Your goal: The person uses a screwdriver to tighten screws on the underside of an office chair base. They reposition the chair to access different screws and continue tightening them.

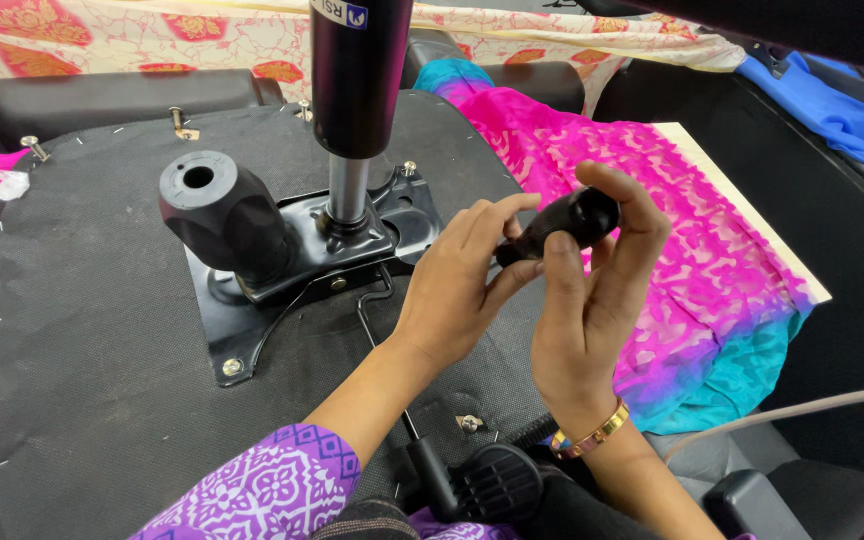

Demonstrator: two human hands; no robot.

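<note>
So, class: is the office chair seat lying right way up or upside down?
Upside down. The seat's stapled black underside faces up, with the metal plate and gas cylinder pointing upward.

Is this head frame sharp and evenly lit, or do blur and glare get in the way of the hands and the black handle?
Head view: sharp, light even, shadows soft; left hand and right hand are crisp around the black handle; a mild sheen on the metal rod and black plate; straight edges bow slightly near the borders.
</note>
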